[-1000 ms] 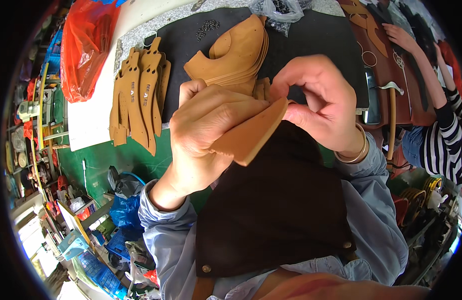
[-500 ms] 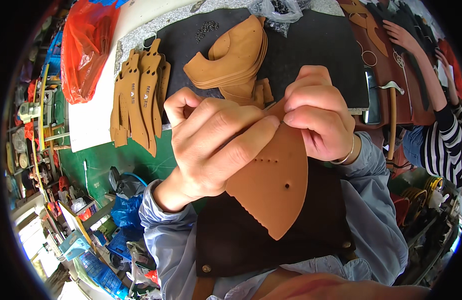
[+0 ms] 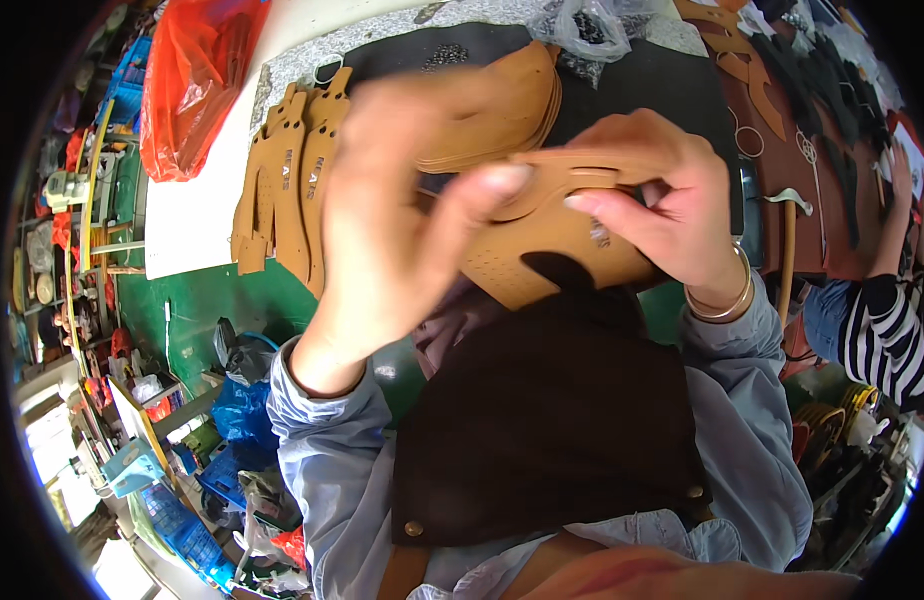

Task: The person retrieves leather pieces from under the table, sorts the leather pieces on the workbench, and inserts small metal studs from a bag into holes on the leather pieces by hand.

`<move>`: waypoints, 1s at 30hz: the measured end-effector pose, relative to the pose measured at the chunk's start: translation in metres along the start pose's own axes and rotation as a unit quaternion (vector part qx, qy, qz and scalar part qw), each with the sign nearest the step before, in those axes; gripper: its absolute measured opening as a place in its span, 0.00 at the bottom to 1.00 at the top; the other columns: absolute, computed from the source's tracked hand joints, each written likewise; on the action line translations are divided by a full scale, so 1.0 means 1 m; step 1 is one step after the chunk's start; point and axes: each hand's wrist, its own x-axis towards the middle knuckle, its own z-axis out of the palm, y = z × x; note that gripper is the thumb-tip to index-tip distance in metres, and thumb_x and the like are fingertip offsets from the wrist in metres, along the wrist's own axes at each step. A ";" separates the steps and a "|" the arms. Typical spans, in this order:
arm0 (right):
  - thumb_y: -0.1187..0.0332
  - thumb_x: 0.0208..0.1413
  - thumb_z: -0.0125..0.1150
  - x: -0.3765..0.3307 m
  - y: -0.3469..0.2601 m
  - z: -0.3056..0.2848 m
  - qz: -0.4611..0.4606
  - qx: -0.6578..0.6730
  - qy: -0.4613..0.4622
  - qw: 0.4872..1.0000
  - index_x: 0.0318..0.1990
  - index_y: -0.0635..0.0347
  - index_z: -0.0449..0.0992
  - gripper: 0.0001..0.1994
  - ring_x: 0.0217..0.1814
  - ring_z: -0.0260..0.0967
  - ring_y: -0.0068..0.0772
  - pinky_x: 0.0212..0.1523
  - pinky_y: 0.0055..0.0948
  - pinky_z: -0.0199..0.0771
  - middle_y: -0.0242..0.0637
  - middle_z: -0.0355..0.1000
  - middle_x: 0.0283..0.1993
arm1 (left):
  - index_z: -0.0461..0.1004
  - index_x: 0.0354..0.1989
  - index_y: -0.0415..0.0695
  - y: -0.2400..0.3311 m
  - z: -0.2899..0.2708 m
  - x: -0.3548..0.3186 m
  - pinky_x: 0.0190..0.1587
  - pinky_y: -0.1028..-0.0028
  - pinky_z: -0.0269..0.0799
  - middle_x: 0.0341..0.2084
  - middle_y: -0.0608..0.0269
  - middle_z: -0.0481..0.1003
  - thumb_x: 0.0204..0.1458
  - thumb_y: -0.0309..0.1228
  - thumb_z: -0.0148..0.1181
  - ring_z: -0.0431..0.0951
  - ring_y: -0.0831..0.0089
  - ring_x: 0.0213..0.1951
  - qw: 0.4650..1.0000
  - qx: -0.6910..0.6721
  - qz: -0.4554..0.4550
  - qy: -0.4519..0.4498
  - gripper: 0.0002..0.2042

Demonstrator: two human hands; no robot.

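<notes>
My right hand (image 3: 687, 205) grips a tan leather piece (image 3: 512, 262) between thumb and fingers, above my lap. The piece is folded or curled along its top; a large cut-out, rows of small punched holes and stamped lettering show on it. My left hand (image 3: 367, 220) is blurred by motion to the left of it, thumb and fingers apart, the thumb tip close to the leather's upper edge. Whether that thumb touches it I cannot tell. Behind the hands lies a stack of curved tan leather pieces (image 3: 530, 100), partly covered by my left fingers.
Strap-shaped leather pieces (image 3: 282, 170) lie left on the black mat (image 3: 642, 85). Small dark rivets (image 3: 445, 55) and a clear plastic bag (image 3: 587, 35) sit at the back. A red bag (image 3: 197, 90) is far left, a hammer (image 3: 788, 215) right. A co-worker's arm (image 3: 887, 235) reaches in at right.
Both hands were pinching together at the leather, its pointed end hanging down. Now the left hand has come away, and the leather is turned and raised in the right hand, showing its cut-out and lettering.
</notes>
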 end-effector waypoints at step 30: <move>0.78 0.44 0.62 -0.039 0.021 0.018 -0.278 0.238 0.108 0.924 0.35 0.72 0.60 0.16 0.32 0.72 0.49 0.29 0.35 0.76 0.61 0.65 0.36 | 0.70 0.30 0.38 -0.013 0.032 -0.055 0.34 0.74 0.72 0.35 0.51 0.70 0.38 0.21 0.65 0.74 0.67 0.35 0.969 -0.183 0.080 0.146 0.11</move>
